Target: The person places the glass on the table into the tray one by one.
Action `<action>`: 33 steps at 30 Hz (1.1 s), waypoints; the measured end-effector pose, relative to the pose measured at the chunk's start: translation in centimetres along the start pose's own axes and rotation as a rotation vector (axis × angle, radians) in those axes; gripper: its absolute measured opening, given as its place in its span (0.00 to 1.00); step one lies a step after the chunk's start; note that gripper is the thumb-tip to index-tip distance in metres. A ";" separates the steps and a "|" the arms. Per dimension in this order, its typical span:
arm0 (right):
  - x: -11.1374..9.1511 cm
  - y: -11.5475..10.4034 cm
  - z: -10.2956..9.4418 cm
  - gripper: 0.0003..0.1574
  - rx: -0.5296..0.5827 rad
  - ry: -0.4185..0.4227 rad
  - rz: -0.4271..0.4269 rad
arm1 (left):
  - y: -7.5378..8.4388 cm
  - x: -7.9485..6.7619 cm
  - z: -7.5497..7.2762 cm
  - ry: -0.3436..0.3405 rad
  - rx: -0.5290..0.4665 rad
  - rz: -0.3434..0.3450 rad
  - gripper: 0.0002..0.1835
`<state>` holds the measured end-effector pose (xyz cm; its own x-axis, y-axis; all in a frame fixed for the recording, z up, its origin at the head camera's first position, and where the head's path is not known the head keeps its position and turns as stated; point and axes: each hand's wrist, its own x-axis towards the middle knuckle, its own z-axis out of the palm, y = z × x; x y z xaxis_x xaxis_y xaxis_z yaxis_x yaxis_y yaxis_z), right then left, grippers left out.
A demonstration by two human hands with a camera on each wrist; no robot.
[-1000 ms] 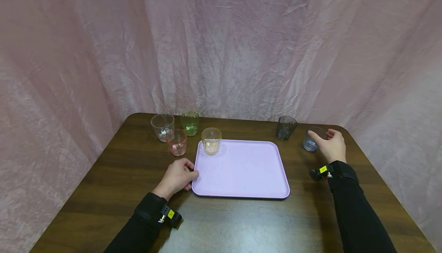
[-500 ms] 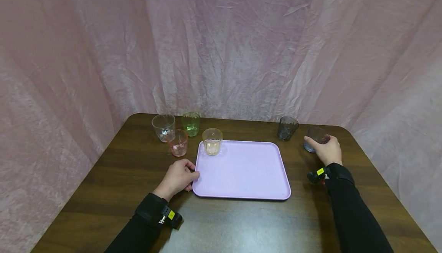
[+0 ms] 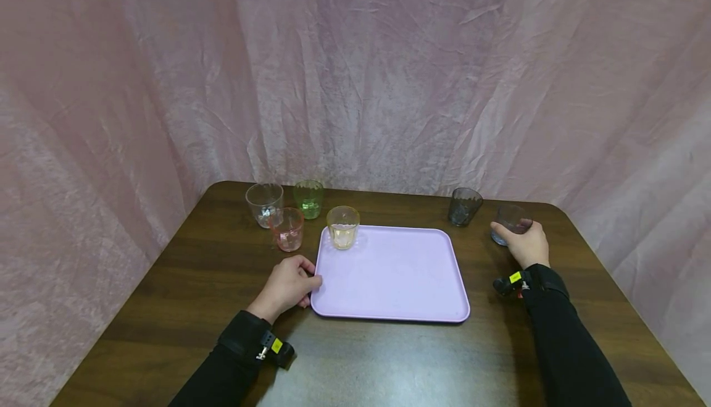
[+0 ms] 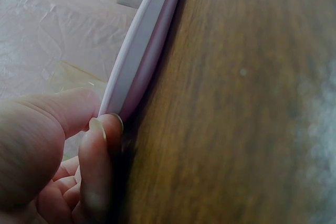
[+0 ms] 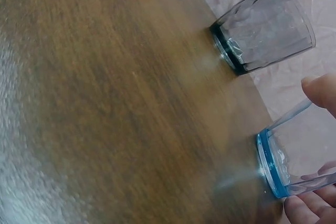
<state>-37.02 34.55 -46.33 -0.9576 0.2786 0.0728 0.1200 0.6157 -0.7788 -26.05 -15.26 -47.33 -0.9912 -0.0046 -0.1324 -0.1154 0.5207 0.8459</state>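
Observation:
My left hand [image 3: 286, 286] pinches the left rim of a flat lilac tray [image 3: 394, 277], thumb above and fingers beneath, as the left wrist view shows close up. The tray lies on the wooden table, with a yellow-tinted glass [image 3: 343, 228] standing on its far left corner. At the far right of the table, my right hand [image 3: 529, 246] grips a blue-tinted glass [image 5: 272, 163], thumb on its left side and fingers on the other. Its blue base is right at the tabletop in the right wrist view. Left of it stands a dark grey glass [image 3: 464, 208].
A clear glass [image 3: 263, 204], a green glass [image 3: 309, 200] and a pink glass [image 3: 289, 231] stand grouped beyond the left hand. A pink velvet curtain [image 3: 355, 86] hangs behind the table [image 3: 211, 283], whose rounded far corners show.
My right hand has come slightly left and nearer, its fingers settling round the blue glass. The left hand keeps its pinch on the tray; the head view has shifted a little.

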 end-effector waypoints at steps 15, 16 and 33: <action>-0.1 0.1 0.1 0.61 -0.013 0.021 -0.012 | 0.1 -0.1 -0.1 -0.002 0.002 -0.006 0.10; -0.1 0.2 0.1 0.61 -0.017 0.023 -0.011 | 0.1 -0.1 -0.1 -0.002 0.003 -0.007 0.10; -0.2 0.0 -0.3 0.61 -0.029 0.035 -0.020 | 0.1 0.0 -0.1 0.000 0.013 -0.004 0.10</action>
<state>-36.73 34.74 -46.16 -0.9501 0.2916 0.1105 0.1088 0.6421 -0.7588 -26.05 -15.27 -47.22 -0.9907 -0.0066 -0.1360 -0.1186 0.5318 0.8385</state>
